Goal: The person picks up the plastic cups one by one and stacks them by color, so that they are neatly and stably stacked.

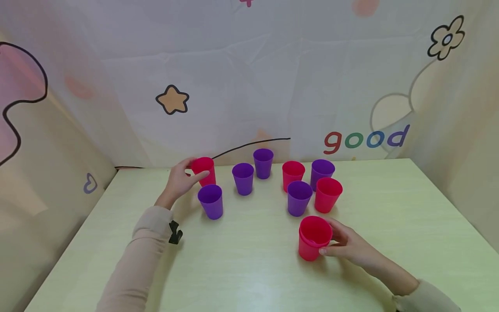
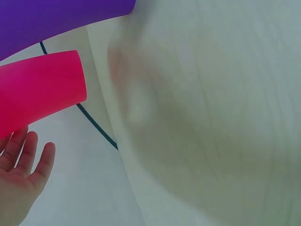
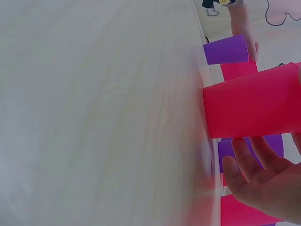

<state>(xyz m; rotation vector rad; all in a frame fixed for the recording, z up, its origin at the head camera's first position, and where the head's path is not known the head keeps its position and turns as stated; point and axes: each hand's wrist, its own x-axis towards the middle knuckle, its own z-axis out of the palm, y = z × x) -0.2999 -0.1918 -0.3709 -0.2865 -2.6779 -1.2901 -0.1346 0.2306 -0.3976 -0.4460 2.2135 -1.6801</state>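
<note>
Your right hand (image 1: 351,247) holds the stacked red cups (image 1: 313,238) at about 5 o'clock on the surface (image 1: 249,268): thumb on the near wall just under the rim, fingers curved round the far side, a half-closed grip about the upper body. The stack appears to be two cups nested, the outer rim showing just below the inner one. Judged from their look, these are thin moulded plastic: light, fairly stiff, smooth-walled and likely to slide or tip if pushed high. A hold on the tapered wall below the rim, as here, should serve best.

Your left hand (image 1: 181,180) is at 10 o'clock by the far red cup (image 1: 204,170). The thumb lies across its near side and the fingers reach behind it; the wrist view shows straight fingers (image 2: 28,150) beside the cup wall (image 2: 40,89), so the grip looks loose and fairly wide, touching rather than clamping.

Outward from these:
- a purple cup (image 1: 211,201) stands just beside the left hand at 9 o'clock;
- two more purple cups (image 1: 243,178) (image 1: 263,163) stand toward 12 o'clock;
- a cluster of two red (image 1: 293,174) (image 1: 328,194) and two purple (image 1: 299,198) (image 1: 322,172) stands at 1 o'clock, near the stack but apart from it.
</note>
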